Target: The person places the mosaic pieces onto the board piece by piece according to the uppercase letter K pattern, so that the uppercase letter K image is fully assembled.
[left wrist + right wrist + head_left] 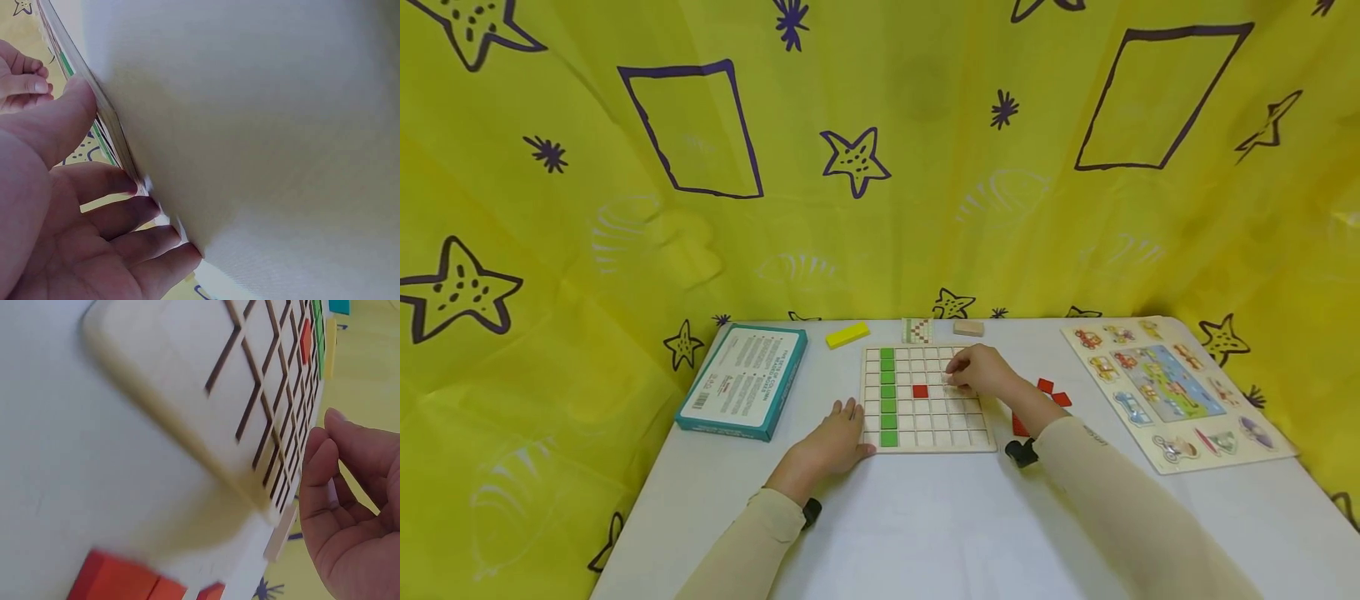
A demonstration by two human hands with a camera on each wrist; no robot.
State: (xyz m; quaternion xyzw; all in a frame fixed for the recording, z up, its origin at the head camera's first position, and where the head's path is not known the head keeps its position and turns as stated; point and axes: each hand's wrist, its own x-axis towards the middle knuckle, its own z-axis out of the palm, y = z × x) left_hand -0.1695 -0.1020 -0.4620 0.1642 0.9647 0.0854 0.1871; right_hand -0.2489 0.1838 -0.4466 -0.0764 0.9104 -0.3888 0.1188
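- Wooden grid board point(939, 407) on the table point(925, 521); its green tile column point(888, 407), long axis running near to far
- Left hand point(831, 442): fingers spread at the board's near-left corner
- Right hand point(983, 372): fingertips together over the board's right part; whether pinching anything, cannot tell
- Red tiles point(1019, 427): right of the board

The wooden grid board point(936, 423) (partly tiled) lies flat.

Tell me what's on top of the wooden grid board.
A column of seven green tiles and one red tile lie on the wooden grid board. The right hand hides some squares toward the far right, so whatever lies there cannot be seen.
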